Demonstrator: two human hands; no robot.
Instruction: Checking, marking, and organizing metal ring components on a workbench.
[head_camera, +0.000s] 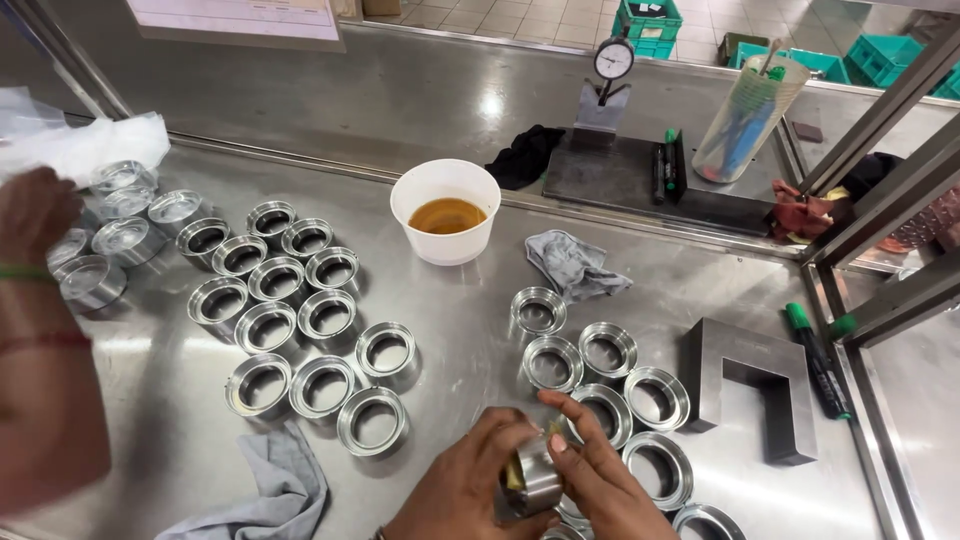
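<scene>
Both hands (535, 480) clasp one metal ring (537, 478) between them.

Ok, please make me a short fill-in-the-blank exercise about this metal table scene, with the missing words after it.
1. Both hands, left hand and right hand, hold one shiny metal ____ between them.
2. The round white plastic bowl contains a ____ liquid.
3. The green-capped marker lies to the ____ of the dark U-shaped steel block.
4. A crumpled grey ____ lies beside the bowl.

Missing words: ring; brown; right; cloth

white sheet sign (235, 17) top left, posted upright
</scene>
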